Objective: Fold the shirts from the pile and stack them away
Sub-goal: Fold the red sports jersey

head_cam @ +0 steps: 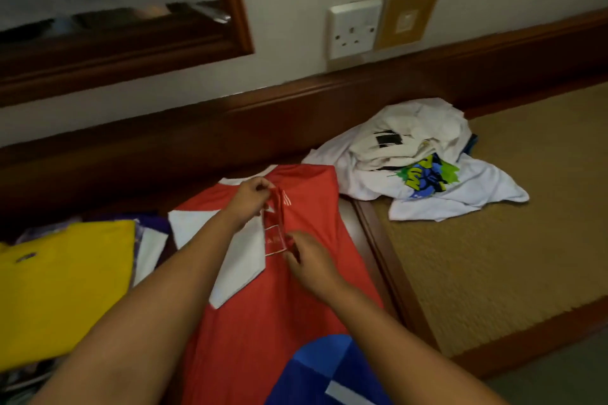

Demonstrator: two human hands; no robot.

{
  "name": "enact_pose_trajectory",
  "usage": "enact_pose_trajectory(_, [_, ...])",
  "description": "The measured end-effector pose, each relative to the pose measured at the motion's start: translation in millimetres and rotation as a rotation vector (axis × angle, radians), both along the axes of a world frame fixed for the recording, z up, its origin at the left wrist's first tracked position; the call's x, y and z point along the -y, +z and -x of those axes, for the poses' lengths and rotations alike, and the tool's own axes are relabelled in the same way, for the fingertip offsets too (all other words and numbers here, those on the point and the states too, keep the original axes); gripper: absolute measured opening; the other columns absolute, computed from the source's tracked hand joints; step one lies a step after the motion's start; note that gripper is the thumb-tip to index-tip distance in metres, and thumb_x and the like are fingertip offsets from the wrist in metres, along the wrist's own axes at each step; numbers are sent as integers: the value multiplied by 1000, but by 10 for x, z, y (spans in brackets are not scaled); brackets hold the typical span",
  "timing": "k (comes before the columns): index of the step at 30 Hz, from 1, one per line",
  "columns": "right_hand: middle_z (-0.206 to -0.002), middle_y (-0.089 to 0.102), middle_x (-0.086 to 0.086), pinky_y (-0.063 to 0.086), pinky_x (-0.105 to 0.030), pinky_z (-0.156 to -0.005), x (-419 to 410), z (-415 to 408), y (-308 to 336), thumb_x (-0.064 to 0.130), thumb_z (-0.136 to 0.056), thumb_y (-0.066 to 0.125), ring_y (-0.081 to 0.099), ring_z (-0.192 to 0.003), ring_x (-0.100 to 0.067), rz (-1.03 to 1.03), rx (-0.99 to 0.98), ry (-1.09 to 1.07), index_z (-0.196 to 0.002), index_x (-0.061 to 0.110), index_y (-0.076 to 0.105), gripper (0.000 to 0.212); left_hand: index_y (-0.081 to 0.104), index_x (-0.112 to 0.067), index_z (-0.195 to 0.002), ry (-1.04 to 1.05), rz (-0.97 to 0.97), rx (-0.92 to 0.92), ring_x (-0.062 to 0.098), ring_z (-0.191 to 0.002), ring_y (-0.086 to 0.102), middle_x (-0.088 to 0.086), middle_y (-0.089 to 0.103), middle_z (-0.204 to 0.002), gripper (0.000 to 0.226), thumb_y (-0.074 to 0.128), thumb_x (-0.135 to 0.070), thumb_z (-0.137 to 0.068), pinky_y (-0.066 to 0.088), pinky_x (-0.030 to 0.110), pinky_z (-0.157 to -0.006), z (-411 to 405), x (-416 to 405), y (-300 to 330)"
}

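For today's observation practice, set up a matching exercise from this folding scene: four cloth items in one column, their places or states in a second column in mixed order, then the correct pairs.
Column A
1. red and white jersey
2. yellow shirt
3. crumpled white shirts pile
4. blue and white patterned garment

Column B
a. heaped on the tan woven mat at right
b. lying flat at far left
c. pinched by both the left hand and right hand
d. at the bottom edge, over the jersey's lower part

Pairs: 1-c, 2-b, 3-a, 4-d
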State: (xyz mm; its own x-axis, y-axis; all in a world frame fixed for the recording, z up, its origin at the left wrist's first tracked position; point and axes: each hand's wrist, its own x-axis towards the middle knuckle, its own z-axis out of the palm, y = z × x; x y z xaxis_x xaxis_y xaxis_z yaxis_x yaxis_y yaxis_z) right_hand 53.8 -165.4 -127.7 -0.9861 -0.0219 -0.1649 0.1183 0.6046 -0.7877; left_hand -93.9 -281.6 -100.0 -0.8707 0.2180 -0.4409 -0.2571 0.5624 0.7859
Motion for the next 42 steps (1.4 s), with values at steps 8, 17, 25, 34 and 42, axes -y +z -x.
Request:
enact_pose_trajectory(8, [-116,65,-19,38,-25,-93,-65,-221,-231,-1,-88,57,60,-109,-32,-130,147,28,-115,-2,64,28,62,-3,-114,153,286,-119,33,-110,59,17,63,-119,24,50,-15,-96,44,30,-92,-688,559,-634])
enact_pose_trajectory(17, [-133,52,-17,45,-45,-97,-501,993,-244,6,-86,42,53,-118,-37,-412,-5,189,-128,3,54,44,51,-11,-130,35,645,-302,27,-120,49,13,50,-133,42,50,-36,-97,44,36,-98,-678,277,-858])
enact_pose_trajectory(25, [-124,59,-14,47,-37,-95,-626,1713,-346,16,-96,44,58,-112,-31,-633,180,373,-117,7,60,28,53,-6,-92,413,275,-226,25,-80,60,11,62,-87,6,51,-11,-94,46,28,-70,-575,195,-750])
enact_pose_trajectory(34, [-106,63,-18,47,-34,-74,-737,1892,-244,5,-91,42,62,-92,-35,-639,120,320,-101,3,62,22,42,-11,-103,568,94,-160,23,-79,53,7,54,-85,8,45,-6,-97,41,26,-69,-298,289,-700])
enact_pose_trajectory(42, [-113,55,-19,50,-38,-73,-649,676,-388,18,-87,46,58,-94,-35,-428,-221,157,-114,3,57,33,59,-11,-122,296,529,-442,29,-117,48,15,50,-130,30,56,-9,-91,42,33,-95,-912,187,-796])
